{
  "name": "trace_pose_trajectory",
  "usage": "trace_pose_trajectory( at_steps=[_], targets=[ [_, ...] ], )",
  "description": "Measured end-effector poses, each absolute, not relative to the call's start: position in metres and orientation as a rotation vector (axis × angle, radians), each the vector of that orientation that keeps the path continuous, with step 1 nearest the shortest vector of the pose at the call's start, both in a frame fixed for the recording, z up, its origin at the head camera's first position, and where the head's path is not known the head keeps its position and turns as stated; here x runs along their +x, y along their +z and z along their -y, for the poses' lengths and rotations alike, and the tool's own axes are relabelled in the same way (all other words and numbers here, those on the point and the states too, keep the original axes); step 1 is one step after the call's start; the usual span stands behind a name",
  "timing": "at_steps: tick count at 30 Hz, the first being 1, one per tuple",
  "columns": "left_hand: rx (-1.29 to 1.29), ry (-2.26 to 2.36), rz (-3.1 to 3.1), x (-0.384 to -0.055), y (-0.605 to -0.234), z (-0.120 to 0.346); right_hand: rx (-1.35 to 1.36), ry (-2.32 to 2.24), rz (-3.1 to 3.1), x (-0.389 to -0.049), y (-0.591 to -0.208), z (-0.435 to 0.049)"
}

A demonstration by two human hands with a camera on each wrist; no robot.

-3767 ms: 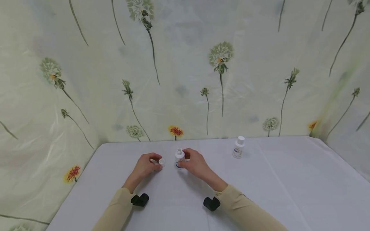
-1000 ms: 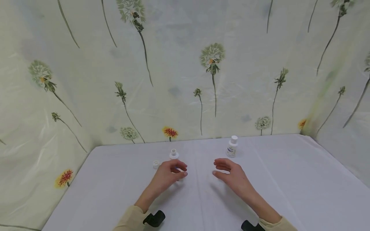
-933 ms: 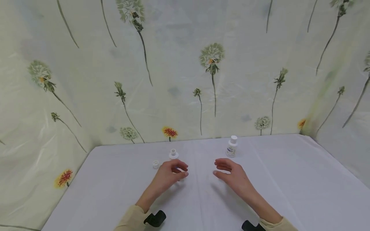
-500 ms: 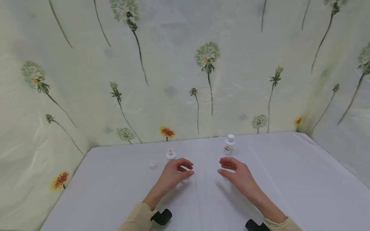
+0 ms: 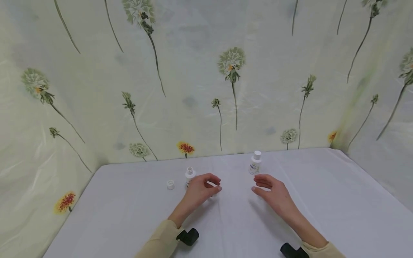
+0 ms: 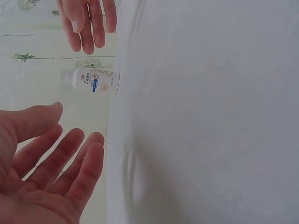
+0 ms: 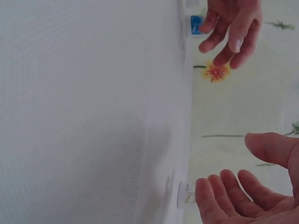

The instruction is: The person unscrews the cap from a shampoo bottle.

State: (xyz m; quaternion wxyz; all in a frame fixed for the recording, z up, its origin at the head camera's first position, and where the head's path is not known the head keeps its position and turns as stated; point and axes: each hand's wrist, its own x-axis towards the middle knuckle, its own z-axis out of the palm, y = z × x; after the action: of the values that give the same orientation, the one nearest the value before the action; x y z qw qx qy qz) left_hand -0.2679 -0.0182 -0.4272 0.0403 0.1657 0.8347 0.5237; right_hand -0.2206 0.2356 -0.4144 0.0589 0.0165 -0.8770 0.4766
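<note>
My left hand [image 5: 202, 189] hovers over the table with fingers loosely bent and nothing in them. It partly covers a small white bottle [image 5: 189, 173] whose neck is bare. To the left of that bottle lies its white screw cap [image 5: 170, 185]. My right hand [image 5: 278, 196], also holding nothing, hangs to the right with thumb and fingers apart. Just behind it stands a second white bottle [image 5: 255, 165], capped and upright; the left wrist view shows a Dove label on this bottle [image 6: 96, 80]. In the right wrist view, the left hand [image 7: 233, 28] overlaps a blue-labelled bottle [image 7: 195, 25].
A white cloth covers the table [image 5: 129, 215]. Behind and beside it hangs a pale curtain [image 5: 193, 71] printed with dandelions and orange flowers. Black camera mounts [image 5: 188, 237] sit at both wrists.
Earlier my left hand pinched the cap and my right hand held the uncapped bottle. Both were let go on the table. Since then both hands have drifted rightward, empty.
</note>
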Motion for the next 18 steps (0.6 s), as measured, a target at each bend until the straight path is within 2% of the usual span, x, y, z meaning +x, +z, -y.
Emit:
trace_pose_trajectory(
  at_steps=[18],
  targets=[
    [0.387,1.651,-2.547,-0.28,-0.423,-0.005,-0.015,1.387,2.699,-0.236,-0.415,-0.25]
  ],
)
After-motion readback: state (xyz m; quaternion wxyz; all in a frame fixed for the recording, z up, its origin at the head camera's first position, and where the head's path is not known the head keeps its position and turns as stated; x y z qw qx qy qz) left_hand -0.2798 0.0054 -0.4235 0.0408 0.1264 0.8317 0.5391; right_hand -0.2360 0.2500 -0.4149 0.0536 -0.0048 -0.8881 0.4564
